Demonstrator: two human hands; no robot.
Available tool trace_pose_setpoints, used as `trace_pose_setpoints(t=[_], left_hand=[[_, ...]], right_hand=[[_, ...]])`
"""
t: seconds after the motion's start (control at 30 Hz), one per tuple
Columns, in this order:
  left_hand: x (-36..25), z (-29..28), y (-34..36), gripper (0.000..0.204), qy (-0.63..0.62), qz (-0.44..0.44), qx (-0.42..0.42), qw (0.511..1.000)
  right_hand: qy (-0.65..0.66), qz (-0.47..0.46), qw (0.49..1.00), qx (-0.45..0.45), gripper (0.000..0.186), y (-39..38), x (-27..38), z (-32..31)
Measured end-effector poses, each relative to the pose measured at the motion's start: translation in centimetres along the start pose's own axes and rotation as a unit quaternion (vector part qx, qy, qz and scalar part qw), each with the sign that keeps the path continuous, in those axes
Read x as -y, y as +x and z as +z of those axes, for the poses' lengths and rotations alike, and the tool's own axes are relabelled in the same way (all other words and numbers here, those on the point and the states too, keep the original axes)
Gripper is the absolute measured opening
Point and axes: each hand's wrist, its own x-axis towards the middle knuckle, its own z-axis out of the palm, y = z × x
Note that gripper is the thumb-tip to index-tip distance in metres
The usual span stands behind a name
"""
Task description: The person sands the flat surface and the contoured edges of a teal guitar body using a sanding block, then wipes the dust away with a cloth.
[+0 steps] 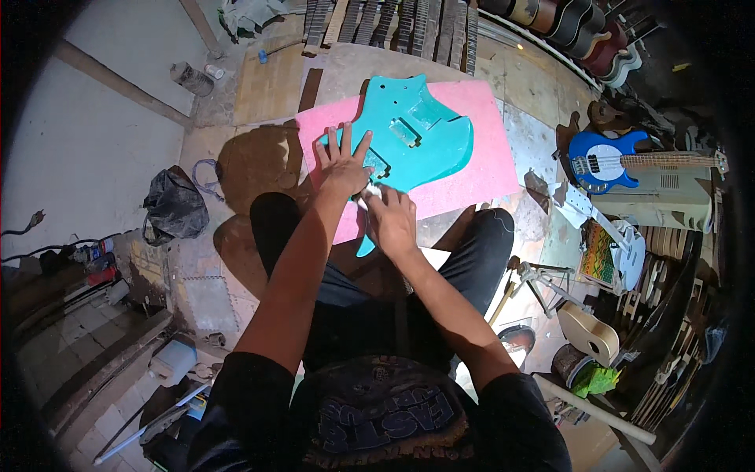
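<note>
A turquoise electric guitar body [440,145] lies flat on a pink sheet [491,110] in front of me, with pickup cavities cut into it. My left hand [344,167] rests on its left part, fingers spread and pressed flat. Close beside it, at the body's near edge, my right hand [393,220] is closed on a small whitish piece [373,191], which looks like folded cloth or paper. Its exact kind is partly hidden by the fingers. One pointed end of the body [365,247] sticks out toward me, left of the right hand.
Several guitar necks [393,31] lie in a row at the far side. A blue bass guitar [605,161] stands at the right, near a small pale guitar body [588,334]. A black plastic bag [174,206] sits on the floor at the left. My bent legs flank the pink sheet.
</note>
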Motion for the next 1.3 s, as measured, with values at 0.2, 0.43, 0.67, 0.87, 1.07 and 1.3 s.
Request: trace_pose_setpoints(t=[0.2,0.43,0.67,0.87,1.07,1.3], left_hand=[[0.6,-0.3,-0.1,0.085,0.001,-0.005,0.023,1.000],[-0.1,-0.4,0.3,0.086,0.002,-0.002,0.045,0.999],[1.0,0.2,0.1,0.087,0.004,-0.009,0.025,1.000],[-0.1,-0.5,0.3,0.087,0.003,-0.001,0.029,1.000],[0.7,0.2,0.2,0.084,0.008,-0.006,0.005,1.000],[0.6,0.7,0.5,0.083,0.005,0.001,-0.004,1.000]], right_hand=[[0.008,-0.036,0.998,0.058,0.048,-4.9,0.7,-0.7],[0.003,0.014,0.999,0.031,0.040,-0.9,0.6,0.5],[0.023,-0.038,0.982,0.183,0.048,-8.2,2.4,-0.5],[0.045,0.040,0.998,0.021,0.051,-1.4,-1.7,-0.8],[0.010,-0.061,0.989,0.133,0.047,-8.3,1.5,-0.4],[0.024,0.071,0.997,-0.011,0.050,-0.3,-4.6,-2.3]])
